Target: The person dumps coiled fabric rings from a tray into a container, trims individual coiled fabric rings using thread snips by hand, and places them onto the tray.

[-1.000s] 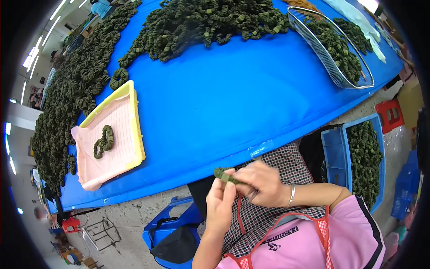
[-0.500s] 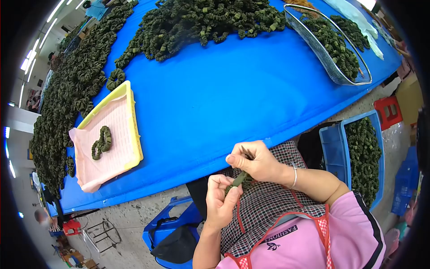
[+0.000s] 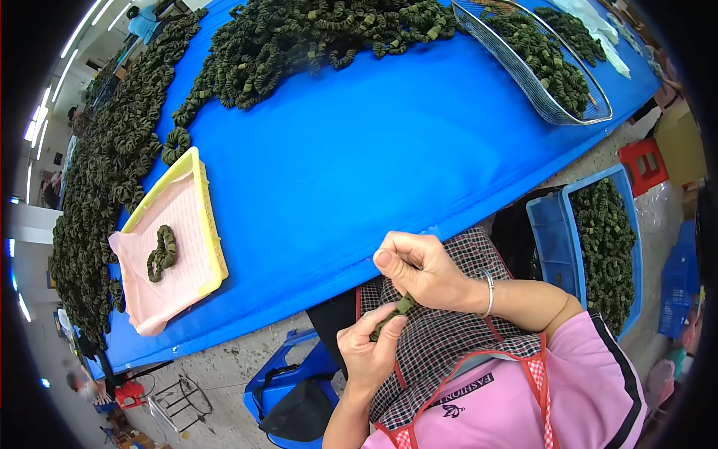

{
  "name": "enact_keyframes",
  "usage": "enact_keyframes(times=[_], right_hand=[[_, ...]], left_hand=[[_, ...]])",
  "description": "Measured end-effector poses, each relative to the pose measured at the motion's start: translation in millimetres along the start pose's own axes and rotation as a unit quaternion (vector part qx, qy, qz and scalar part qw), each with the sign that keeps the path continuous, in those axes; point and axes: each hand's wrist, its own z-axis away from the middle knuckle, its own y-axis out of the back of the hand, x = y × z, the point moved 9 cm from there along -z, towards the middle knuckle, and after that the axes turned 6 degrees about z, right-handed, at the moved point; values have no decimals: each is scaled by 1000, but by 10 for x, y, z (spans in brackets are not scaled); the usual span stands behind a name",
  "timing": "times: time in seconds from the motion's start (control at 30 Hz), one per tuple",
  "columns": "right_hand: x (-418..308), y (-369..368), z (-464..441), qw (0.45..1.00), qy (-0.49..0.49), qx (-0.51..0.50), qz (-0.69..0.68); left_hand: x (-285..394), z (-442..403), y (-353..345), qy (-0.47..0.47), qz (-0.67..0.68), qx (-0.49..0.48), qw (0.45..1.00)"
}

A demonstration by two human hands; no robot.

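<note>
a person's two bare hands meet over the lap at the near edge of a blue table (image 3: 321, 165). the left hand (image 3: 370, 348) pinches a dark green ruffled band (image 3: 380, 329) between thumb and fingers; much of the band is hidden by the grip, and a lighter green piece (image 3: 405, 304) shows at its upper end, just beneath the right hand (image 3: 422, 271). the right hand is curled closed, thumb against the bent forefinger; whether it grips anything cannot be told. a bracelet (image 3: 490, 292) circles the right wrist, and a checked apron (image 3: 456, 329) lies below both hands. on the table at left, a yellow tray (image 3: 215, 236) lined with pink sheeting (image 3: 187, 243) bears further ruffled green material (image 3: 161, 254). similar bands form a long heap (image 3: 105, 179) beyond the tray and a broad heap (image 3: 299, 45) at the far side. a wire basket (image 3: 520, 84) at upper right holds more, as does a blue crate (image 3: 550, 251) beside the table at right.
</note>
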Motion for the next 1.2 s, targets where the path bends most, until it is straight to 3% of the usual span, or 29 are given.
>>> enact_keyframes(times=[0.13,0.17,0.27,0.37,0.5,0.6,0.63,0.77,0.87,0.97,1.07,1.13,1.2], right_hand=[[23,5,-11,1000,-17,22,1],[10,4,-18,1000,-10,26,13],[49,25,-20,998,-29,22,51],[62,35,-14,996,-35,26,71],[112,54,-1,996,-39,40,66],[144,114,6,997,-39,50,51],[146,144,3,997,-34,55,44],[72,226,17,994,-16,63,82],[50,293,-4,994,-4,75,81],[-31,275,29,991,1,48,122],[-259,63,92,966,114,-63,224],[-77,-140,273,915,76,-255,303],[-26,-133,316,902,36,-268,335]], left_hand=[[-239,30,-37,81,105,-31,991],[-285,49,-65,147,136,-44,979],[-362,94,-117,211,239,-20,948],[-256,21,-98,187,222,12,957],[-214,-25,-71,106,85,77,988],[-143,-43,-91,91,-14,63,994],[-111,-46,-119,45,-8,68,997],[-127,19,-121,75,-2,40,996],[-369,120,-67,173,102,49,978],[-448,174,-37,235,195,68,950],[-522,189,36,257,255,81,929],[-577,181,94,272,299,81,911],[-598,197,47,271,274,32,922]])
